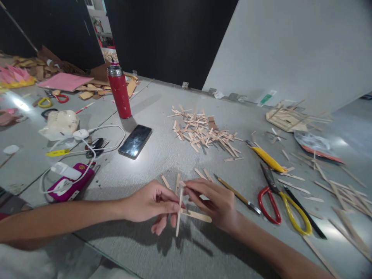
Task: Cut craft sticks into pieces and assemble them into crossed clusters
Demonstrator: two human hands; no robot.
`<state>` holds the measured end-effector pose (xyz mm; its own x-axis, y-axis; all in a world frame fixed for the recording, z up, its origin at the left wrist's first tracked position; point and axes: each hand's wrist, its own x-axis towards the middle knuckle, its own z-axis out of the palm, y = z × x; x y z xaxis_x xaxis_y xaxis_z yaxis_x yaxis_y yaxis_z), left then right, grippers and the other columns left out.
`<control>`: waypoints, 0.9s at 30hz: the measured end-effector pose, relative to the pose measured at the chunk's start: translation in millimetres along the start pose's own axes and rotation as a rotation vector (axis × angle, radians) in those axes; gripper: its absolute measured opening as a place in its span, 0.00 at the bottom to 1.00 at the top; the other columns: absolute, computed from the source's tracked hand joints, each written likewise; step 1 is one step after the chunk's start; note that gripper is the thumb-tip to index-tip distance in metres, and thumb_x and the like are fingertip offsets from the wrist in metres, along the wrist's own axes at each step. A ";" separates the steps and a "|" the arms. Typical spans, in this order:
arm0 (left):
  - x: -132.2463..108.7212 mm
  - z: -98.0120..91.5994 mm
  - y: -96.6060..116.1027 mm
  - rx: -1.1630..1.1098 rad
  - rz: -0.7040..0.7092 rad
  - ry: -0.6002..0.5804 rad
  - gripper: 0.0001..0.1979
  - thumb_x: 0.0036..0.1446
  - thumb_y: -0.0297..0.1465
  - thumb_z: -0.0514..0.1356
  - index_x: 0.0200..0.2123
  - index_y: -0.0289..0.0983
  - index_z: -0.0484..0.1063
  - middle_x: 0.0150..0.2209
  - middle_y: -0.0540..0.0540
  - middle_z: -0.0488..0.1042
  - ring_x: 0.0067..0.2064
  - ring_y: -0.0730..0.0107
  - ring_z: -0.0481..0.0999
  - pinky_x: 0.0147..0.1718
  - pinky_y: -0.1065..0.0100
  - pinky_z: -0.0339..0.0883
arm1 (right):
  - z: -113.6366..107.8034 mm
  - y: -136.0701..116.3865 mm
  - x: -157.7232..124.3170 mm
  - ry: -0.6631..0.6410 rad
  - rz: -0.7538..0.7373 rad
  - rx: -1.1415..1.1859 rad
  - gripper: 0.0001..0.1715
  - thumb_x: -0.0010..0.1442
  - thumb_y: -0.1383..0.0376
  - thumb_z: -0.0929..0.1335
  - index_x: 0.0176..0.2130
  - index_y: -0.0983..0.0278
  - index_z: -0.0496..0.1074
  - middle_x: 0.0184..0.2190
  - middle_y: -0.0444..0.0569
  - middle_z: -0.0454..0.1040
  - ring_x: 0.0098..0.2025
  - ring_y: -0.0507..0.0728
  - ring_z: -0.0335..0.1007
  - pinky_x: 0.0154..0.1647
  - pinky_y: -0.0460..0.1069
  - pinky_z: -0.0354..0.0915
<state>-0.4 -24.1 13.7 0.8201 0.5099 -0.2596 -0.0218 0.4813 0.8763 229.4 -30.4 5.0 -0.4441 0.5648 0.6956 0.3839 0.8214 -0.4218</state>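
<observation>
My left hand (152,203) and my right hand (216,201) meet low in the middle of the view, just above the grey table (162,155). Both pinch a small piece made of thin wooden sticks (183,211): one stick stands nearly upright, another lies across it pointing right. The left thumb and forefinger hold it where the two cross, the right fingertips grip the top of the upright stick. A few loose short sticks (200,173) lie just beyond the hands.
A pile of cut stick pieces (203,131) lies mid-table. Right of the hands are a pencil (238,195), red-and-yellow scissors (281,201), a yellow cutter (267,158) and long sticks (343,193). To the left stand a red flask (119,92), a phone (135,141), a magenta power bank (71,182) with cables.
</observation>
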 end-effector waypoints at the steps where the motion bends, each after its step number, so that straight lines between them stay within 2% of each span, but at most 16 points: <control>1: -0.3 0.2 -0.2 -0.008 0.000 -0.002 0.21 0.61 0.46 0.68 0.35 0.31 0.77 0.28 0.48 0.78 0.14 0.81 0.70 0.12 0.78 0.64 | 1.1 -1.6 -0.6 -0.004 -0.001 0.009 0.10 0.71 0.73 0.67 0.50 0.65 0.74 0.39 0.54 0.83 0.38 0.55 0.83 0.36 0.47 0.79; 8: 0.3 -0.4 -1.5 -0.028 -0.003 -0.052 0.21 0.62 0.46 0.68 0.31 0.32 0.76 0.26 0.48 0.77 0.14 0.81 0.70 0.13 0.79 0.64 | 3.3 1.2 -4.2 -0.006 -0.060 -0.011 0.09 0.72 0.73 0.67 0.50 0.66 0.74 0.40 0.56 0.84 0.41 0.56 0.84 0.39 0.46 0.80; 12: -0.4 -0.2 -2.7 -0.009 -0.006 -0.072 0.22 0.63 0.46 0.67 0.30 0.32 0.75 0.24 0.48 0.76 0.15 0.79 0.72 0.15 0.79 0.68 | 7.1 2.6 -8.3 0.003 -0.099 -0.022 0.08 0.72 0.72 0.66 0.50 0.66 0.73 0.39 0.57 0.84 0.40 0.55 0.84 0.38 0.45 0.80; 17: -1.1 0.1 -3.6 -0.028 -0.022 -0.095 0.22 0.63 0.47 0.67 0.30 0.32 0.75 0.24 0.49 0.76 0.16 0.78 0.73 0.16 0.78 0.70 | 4.3 0.9 -11.6 -0.050 -0.131 -0.096 0.09 0.74 0.71 0.64 0.51 0.68 0.72 0.41 0.58 0.84 0.43 0.56 0.84 0.39 0.45 0.79; 20: -0.9 0.9 -4.0 -0.033 -0.044 -0.138 0.24 0.64 0.48 0.65 0.28 0.32 0.74 0.20 0.50 0.73 0.16 0.77 0.72 0.16 0.78 0.69 | 1.2 1.1 -12.9 -0.055 -0.148 -0.123 0.10 0.74 0.72 0.63 0.51 0.68 0.73 0.42 0.58 0.84 0.43 0.56 0.84 0.39 0.46 0.79; 27: -1.8 3.6 -1.1 -0.101 -0.023 -0.141 0.22 0.62 0.47 0.67 0.28 0.32 0.74 0.21 0.50 0.74 0.16 0.77 0.72 0.15 0.77 0.69 | 1.6 2.2 -15.7 -0.047 -0.148 -0.125 0.13 0.71 0.74 0.66 0.53 0.67 0.73 0.40 0.55 0.84 0.40 0.56 0.84 0.38 0.46 0.77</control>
<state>0.1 -28.1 14.6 0.8931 0.3960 -0.2136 -0.0535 0.5648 0.8235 236.0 -37.4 -7.7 -0.5397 0.4440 0.7152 0.4076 0.8812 -0.2395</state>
